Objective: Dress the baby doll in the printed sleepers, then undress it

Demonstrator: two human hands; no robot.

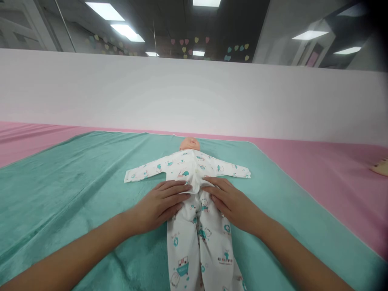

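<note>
A baby doll [190,143] lies on its back, its head at the far end and both arms spread sideways. It wears a white long-sleeved top [178,165] and white trousers [184,238], both printed with small coloured pictures. My left hand [165,202] rests flat on the left side of the waist, fingers stretched over the top's lower edge. On the right side of the waist lies my right hand [228,202], its fingers extended and slightly apart near the same hem. The fingertips of both hands point toward the middle. The doll's hands are not visible at the sleeve ends.
A teal blanket [91,194] lies under the doll, with creases on the left. Pink cloth [318,173] shows around it. Behind stands a white wall [182,93] with a dark glass or mirror strip above. A beige object [380,166] is at the right edge.
</note>
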